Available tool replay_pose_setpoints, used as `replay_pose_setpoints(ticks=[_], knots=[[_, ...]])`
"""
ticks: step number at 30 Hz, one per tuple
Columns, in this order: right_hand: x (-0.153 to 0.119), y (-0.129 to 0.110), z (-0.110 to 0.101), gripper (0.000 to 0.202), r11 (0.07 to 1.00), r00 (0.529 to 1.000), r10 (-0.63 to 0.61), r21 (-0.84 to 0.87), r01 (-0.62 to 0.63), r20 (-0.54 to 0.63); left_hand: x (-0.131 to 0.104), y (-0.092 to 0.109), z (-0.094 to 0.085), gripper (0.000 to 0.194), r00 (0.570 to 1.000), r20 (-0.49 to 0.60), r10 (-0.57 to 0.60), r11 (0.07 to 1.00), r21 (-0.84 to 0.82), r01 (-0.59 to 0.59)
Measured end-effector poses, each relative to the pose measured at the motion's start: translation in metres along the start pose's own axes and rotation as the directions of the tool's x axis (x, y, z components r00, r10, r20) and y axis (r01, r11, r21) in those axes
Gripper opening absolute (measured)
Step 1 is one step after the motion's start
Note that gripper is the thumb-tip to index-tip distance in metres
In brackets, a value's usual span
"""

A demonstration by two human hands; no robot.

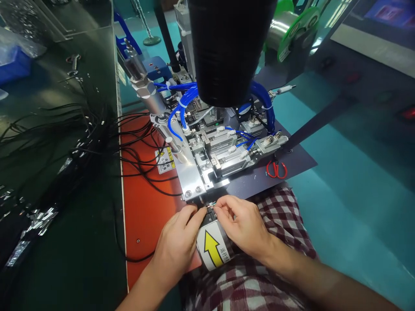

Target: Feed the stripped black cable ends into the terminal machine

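Observation:
My left hand [180, 235] rests at the front of a metal machine [191, 172], its thumb and forefinger close together over a small black fixture [210, 216]. On the fixture's other side my right hand [241, 220] is closed, thumb and forefinger pinched at a small shiny piece [211, 205]. What the fingertips hold is too small to make out. Just below the fixture lies a white label with a yellow arrow [212, 248]. Thin black cables [139, 162] run from the left toward the machine.
Red-handled scissors [276, 169] lie right of the machine. A large black tube [231, 52] hangs over it. A green spool of wire [288, 30] stands at the back right. Cable bundles [45, 216] and a blue bin [14, 65] are on the dark table at left.

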State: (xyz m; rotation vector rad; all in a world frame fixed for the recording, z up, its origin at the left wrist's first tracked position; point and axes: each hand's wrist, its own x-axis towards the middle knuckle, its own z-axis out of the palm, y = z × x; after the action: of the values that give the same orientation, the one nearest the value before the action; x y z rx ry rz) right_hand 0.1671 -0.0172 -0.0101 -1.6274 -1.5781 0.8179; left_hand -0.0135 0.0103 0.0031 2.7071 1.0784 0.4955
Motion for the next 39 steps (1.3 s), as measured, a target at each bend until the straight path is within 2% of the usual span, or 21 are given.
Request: replay_pose_setpoints(ticks=[2, 3, 5, 7, 9, 10, 12, 15, 19, 23, 25, 30, 33, 35, 37, 39], knots=[[0.002, 0.002, -0.001, 0.015, 0.999, 0.999, -0.051, -0.008, 0.051, 0.018, 0.001, -0.001, 0.0, 0.032, 1.0, 0.001, 0.001, 1.0, -0.007, -0.001], [0.003, 0.003, -0.001, 0.015, 0.999, 0.999, -0.037, 0.027, 0.036, 0.025, 0.001, -0.001, 0.001, 0.031, 1.0, 0.002, 0.001, 1.0, -0.009, -0.001], [0.005, 0.006, 0.002, 0.014, 0.976, 0.994, 0.082, 0.197, -0.096, 0.075, 0.001, -0.002, 0.001, 0.031, 1.0, 0.007, -0.001, 1.0, -0.008, 0.001], [0.007, 0.011, 0.006, 0.015, 0.849, 0.948, 0.24, 0.427, -0.31, 0.211, 0.0, -0.001, 0.0, 0.031, 1.0, 0.01, 0.0, 1.0, 0.002, 0.0], [0.009, 0.014, 0.008, 0.019, 0.686, 0.886, 0.312, 0.564, -0.46, 0.342, -0.001, 0.001, -0.002, 0.031, 1.0, 0.002, 0.003, 0.999, 0.049, -0.003], [0.009, 0.016, 0.009, 0.02, 0.64, 0.869, 0.317, 0.59, -0.491, 0.379, -0.002, 0.004, -0.003, 0.032, 1.0, 0.009, -0.005, 0.996, 0.091, 0.004], [0.009, 0.019, 0.009, 0.024, 0.615, 0.867, 0.312, 0.613, -0.496, 0.388, -0.003, 0.009, -0.006, 0.036, 0.998, 0.05, -0.035, 0.985, 0.17, 0.026], [0.008, 0.021, 0.01, 0.028, 0.638, 0.887, 0.302, 0.617, -0.46, 0.349, -0.006, 0.015, -0.007, 0.043, 0.99, 0.116, -0.086, 0.982, 0.175, 0.065], [0.01, 0.018, 0.015, 0.026, 0.655, 0.905, 0.305, 0.625, -0.424, 0.295, -0.009, 0.014, -0.002, 0.045, 0.995, 0.064, -0.079, 0.992, 0.104, 0.072], [0.015, 0.014, 0.016, 0.026, 0.573, 0.886, 0.307, 0.676, -0.464, 0.348, -0.009, 0.008, 0.0, 0.041, 0.996, 0.043, -0.08, 0.994, 0.076, 0.076], [0.016, 0.014, 0.015, 0.027, 0.573, 0.878, 0.3, 0.665, -0.479, 0.373, -0.008, 0.006, 0.001, 0.039, 0.996, 0.035, -0.081, 0.994, 0.071, 0.078], [0.014, 0.015, 0.015, 0.024, 0.747, 0.925, 0.256, 0.549, -0.374, 0.282, -0.006, 0.007, 0.002, 0.037, 0.996, 0.021, -0.091, 0.996, 0.025, 0.09], [0.014, 0.011, 0.011, 0.021, 0.884, 0.956, 0.206, 0.38, -0.273, 0.208, -0.007, 0.007, 0.003, 0.037, 0.995, 0.015, -0.097, 0.995, -0.018, 0.097], [0.014, 0.008, 0.008, 0.02, 0.936, 0.971, 0.186, 0.274, -0.222, 0.153, -0.007, 0.007, 0.003, 0.037, 0.995, 0.013, -0.1, 0.994, -0.041, 0.1], [0.015, 0.008, 0.008, 0.019, 0.926, 0.966, 0.205, 0.29, -0.244, 0.156, -0.007, 0.008, 0.003, 0.036, 0.994, 0.013, -0.108, 0.993, -0.055, 0.108], [0.016, 0.011, 0.01, 0.02, 0.839, 0.933, 0.255, 0.421, -0.343, 0.252, -0.007, 0.008, 0.002, 0.036, 0.993, 0.022, -0.117, 0.992, -0.053, 0.118]])
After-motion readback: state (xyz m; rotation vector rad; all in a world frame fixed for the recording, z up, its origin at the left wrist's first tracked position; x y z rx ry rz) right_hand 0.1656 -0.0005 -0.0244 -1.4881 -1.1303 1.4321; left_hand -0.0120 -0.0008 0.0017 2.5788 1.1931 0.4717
